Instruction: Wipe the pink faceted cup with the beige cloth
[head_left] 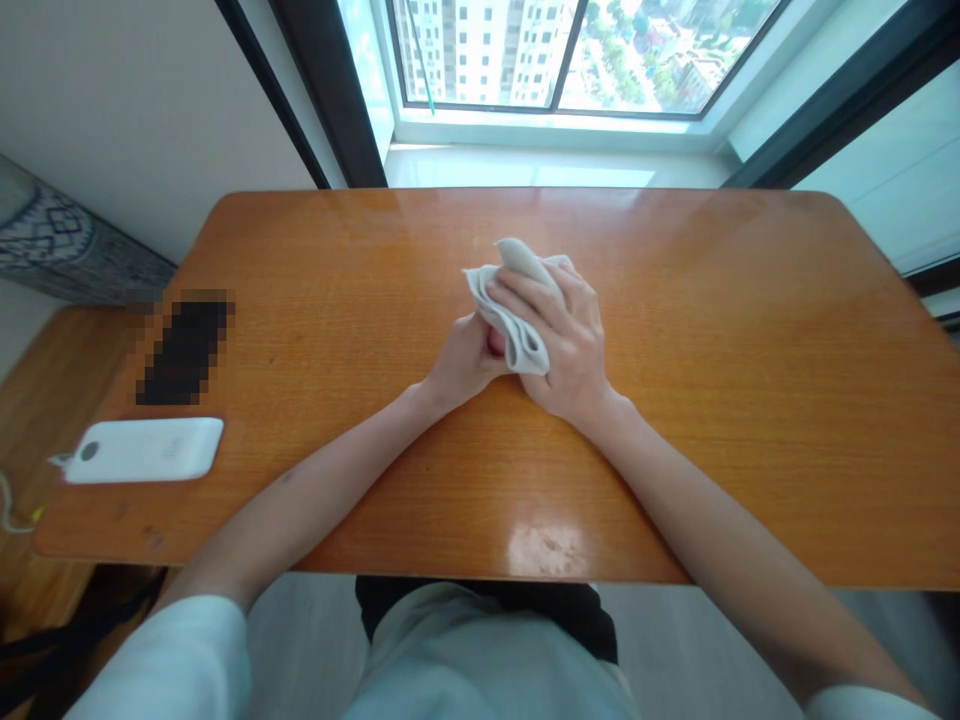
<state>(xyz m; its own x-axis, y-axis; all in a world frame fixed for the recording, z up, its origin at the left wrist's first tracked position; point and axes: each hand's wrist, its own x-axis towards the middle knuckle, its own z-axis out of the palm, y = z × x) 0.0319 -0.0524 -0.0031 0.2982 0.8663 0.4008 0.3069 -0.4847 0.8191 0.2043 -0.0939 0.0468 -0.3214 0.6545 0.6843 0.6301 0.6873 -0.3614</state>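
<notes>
Two bare hands meet at the middle of the frame over a glossy orange-brown wooden table point(675, 330). The right hand point(566, 345) curls its fingers over a crumpled white cloth point(517, 310), gripping it. The left hand point(461, 362) is closed and pressed against the cloth from the left, a small pink thing showing between them. At lower left lies a white rounded power bank point(142, 450), with a blurred black rectangle point(184, 350) just above it.
</notes>
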